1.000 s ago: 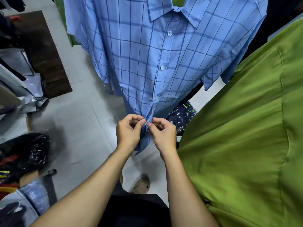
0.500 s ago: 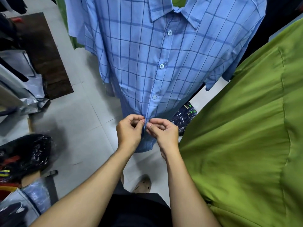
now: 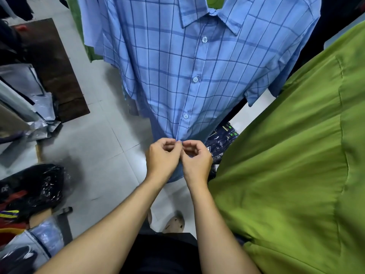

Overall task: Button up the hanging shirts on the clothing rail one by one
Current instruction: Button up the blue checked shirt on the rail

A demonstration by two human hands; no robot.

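Matt cloth blue checked shirt point(image 3: 167, 76), glossy buttons point(image 3: 195, 79)

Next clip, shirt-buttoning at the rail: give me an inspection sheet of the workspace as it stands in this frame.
Surface: pale tiled floor, no table seen.
Job's things: blue checked shirt hanging, three buttons visibly fastened; green shirt hanging to its right.
Clutter: black plastic bag and silver packaging on the floor at left; dark wrapped packets behind the blue shirt.
Grippers: left hand and right hand pinch the blue shirt's front edge low down, fingertips meeting.
Cables: nothing seen.
Surroundings: brown mat at upper left; the rail itself is out of view.
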